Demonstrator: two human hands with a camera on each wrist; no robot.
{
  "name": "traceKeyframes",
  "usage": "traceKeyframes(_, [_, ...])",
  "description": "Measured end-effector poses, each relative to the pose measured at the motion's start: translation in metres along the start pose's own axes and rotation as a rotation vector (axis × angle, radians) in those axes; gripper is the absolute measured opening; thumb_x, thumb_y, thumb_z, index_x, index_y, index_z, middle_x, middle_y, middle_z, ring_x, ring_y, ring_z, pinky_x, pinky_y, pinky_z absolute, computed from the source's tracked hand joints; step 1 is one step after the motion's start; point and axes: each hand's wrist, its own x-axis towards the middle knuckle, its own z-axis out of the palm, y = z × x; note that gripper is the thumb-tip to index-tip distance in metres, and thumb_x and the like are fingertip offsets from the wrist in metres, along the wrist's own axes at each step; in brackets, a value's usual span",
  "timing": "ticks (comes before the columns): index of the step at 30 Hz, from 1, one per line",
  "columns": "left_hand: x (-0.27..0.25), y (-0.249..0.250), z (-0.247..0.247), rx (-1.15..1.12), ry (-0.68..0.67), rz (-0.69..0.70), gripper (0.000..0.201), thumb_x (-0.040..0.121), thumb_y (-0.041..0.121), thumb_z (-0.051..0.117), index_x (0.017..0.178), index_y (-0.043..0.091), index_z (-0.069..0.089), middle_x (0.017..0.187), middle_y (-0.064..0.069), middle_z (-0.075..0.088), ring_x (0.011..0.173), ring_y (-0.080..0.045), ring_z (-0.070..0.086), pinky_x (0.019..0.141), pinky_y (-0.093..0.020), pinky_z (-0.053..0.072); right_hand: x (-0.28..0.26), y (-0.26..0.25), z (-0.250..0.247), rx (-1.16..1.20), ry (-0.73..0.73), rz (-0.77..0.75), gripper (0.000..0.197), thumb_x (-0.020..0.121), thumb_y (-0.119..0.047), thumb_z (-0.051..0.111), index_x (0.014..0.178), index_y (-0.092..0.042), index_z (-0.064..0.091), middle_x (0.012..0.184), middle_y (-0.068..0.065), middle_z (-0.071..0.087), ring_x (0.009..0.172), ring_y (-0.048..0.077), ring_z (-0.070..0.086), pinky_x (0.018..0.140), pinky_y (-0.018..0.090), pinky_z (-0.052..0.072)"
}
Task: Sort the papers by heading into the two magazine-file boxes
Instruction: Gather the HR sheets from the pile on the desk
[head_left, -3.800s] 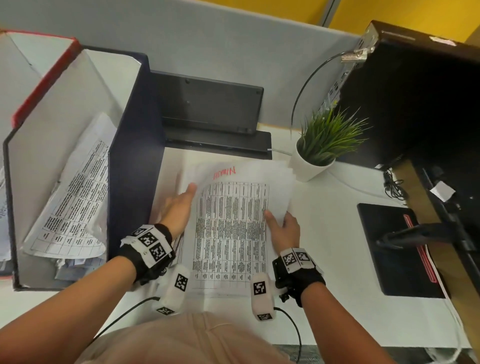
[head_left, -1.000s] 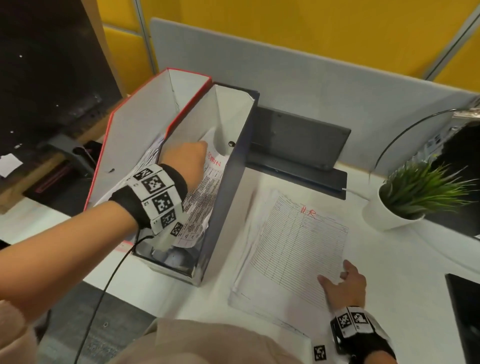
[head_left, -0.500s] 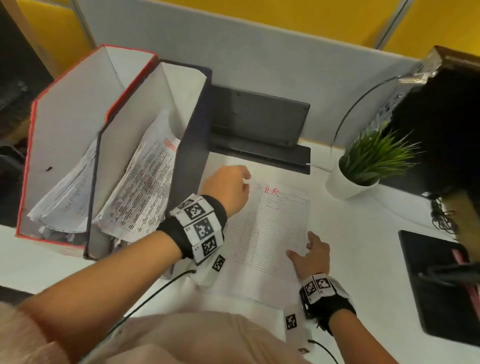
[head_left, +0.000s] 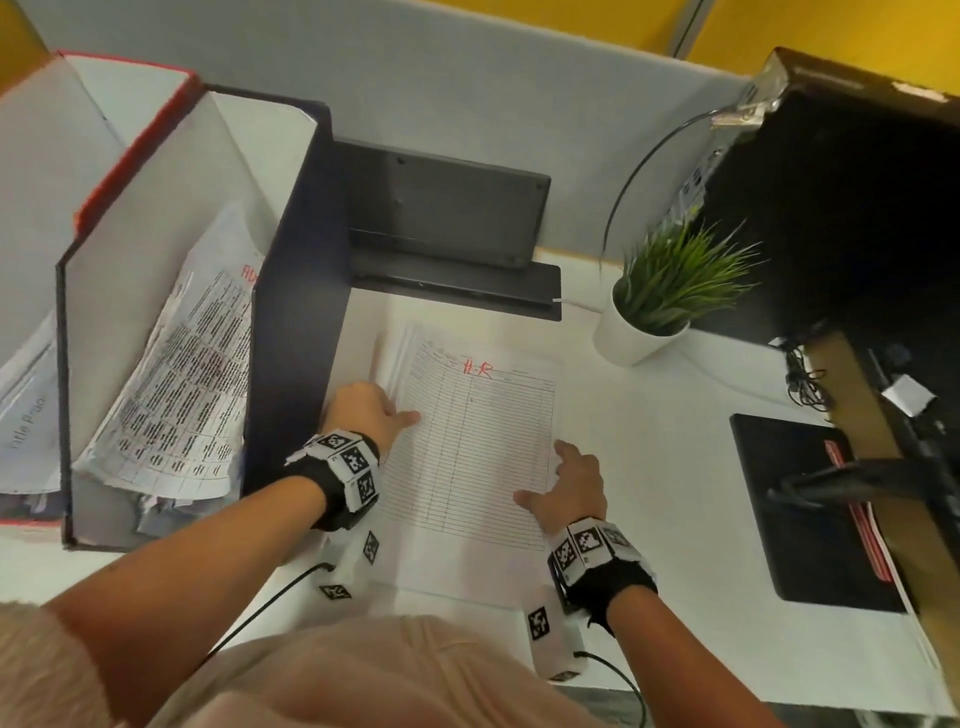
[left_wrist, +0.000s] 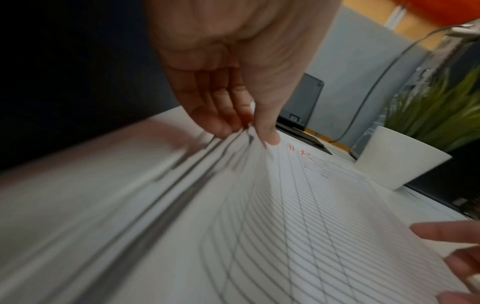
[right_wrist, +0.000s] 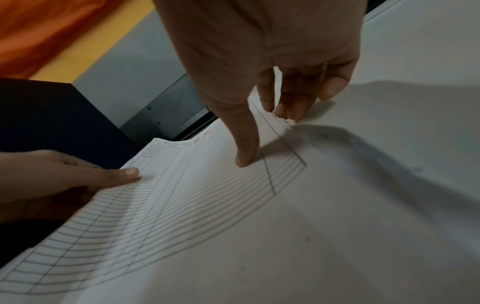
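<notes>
A stack of papers (head_left: 467, 467) lies on the white desk; its top sheet is a lined table headed "HR" (head_left: 478, 369) in red. My left hand (head_left: 387, 410) pinches the left edge of that sheet (left_wrist: 285, 205), thumb on top and fingers beneath, and the edge is raised. At the sheet's right edge my right hand (head_left: 566, 488) presses down with the thumb, its straight fingers (right_wrist: 283, 111) touching the border. The dark blue file box (head_left: 301, 260) stands just left of the stack and holds a printed table sheet (head_left: 182, 364). The red file box (head_left: 130, 104) beside it holds other papers (head_left: 26, 410).
A potted plant (head_left: 665, 291) stands right of the stack. A black stand (head_left: 447, 218) sits at the back against the grey partition. A black pad (head_left: 800, 509) and a dark cabinet (head_left: 857, 182) fill the right side. Wrist cables trail toward me.
My left hand left a sheet in the blue box, came back to the stack and took the HR sheet's left edge. My right hand stayed on the stack's right edge.
</notes>
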Motion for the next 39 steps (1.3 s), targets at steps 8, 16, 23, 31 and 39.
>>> traceKeyframes(8, [-0.01,0.002,0.004,0.097,0.012,0.107,0.033,0.089,0.023,0.06,0.064,0.002,0.059,0.078,-0.017,0.065,0.06,-0.02,0.05,0.059,-0.028,0.043,0.0,-0.017,0.001,0.119,-0.146,-0.221,0.092,0.072,0.007,0.07,0.147,-0.017,0.021,0.125,0.006,0.032,0.113,0.019,0.043,0.104,0.028,0.039])
traceKeyframes(16, [-0.035,-0.001,0.004,-0.264,0.217,0.455,0.024,0.091,0.0,0.05,0.108,0.004,0.067,0.097,-0.008,0.066,0.085,-0.018,0.061,0.078,-0.02,0.049,0.007,-0.016,-0.01,0.596,-0.034,0.015,0.095,0.072,-0.01,0.077,0.143,-0.029,0.018,0.107,0.007,0.052,0.087,0.017,0.056,0.076,0.029,0.048])
traceKeyframes(23, [-0.024,0.007,0.001,-0.747,-0.053,-0.024,0.025,0.089,0.0,0.044,0.074,0.006,0.063,0.079,-0.005,0.063,0.081,-0.02,0.057,0.064,-0.023,0.043,0.013,-0.003,-0.011,0.685,0.032,0.082,0.017,0.074,-0.008,0.075,0.087,-0.007,0.064,0.076,0.007,0.062,0.069,0.022,0.057,0.073,0.034,0.052])
traceKeyframes(31, [0.005,0.018,-0.009,-0.467,0.014,-0.241,0.039,0.086,0.048,0.054,0.067,0.015,0.064,0.09,-0.008,0.069,0.081,-0.024,0.06,0.085,-0.036,0.051,0.007,0.0,-0.011,1.208,0.046,0.138,0.045,0.072,0.019,0.046,0.038,-0.007,0.057,0.058,0.006,0.06,0.056,0.019,0.056,0.048,0.016,0.05])
traceKeyframes(39, [0.001,0.015,-0.005,-0.005,-0.087,-0.231,0.054,0.065,0.044,0.081,0.088,-0.003,0.065,0.09,-0.013,0.068,0.083,-0.026,0.066,0.077,-0.037,0.057,0.004,0.0,-0.007,1.107,0.103,0.095,0.047,0.074,0.021,0.046,0.04,-0.01,0.057,0.072,0.007,0.058,0.065,0.02,0.053,0.048,0.009,0.046])
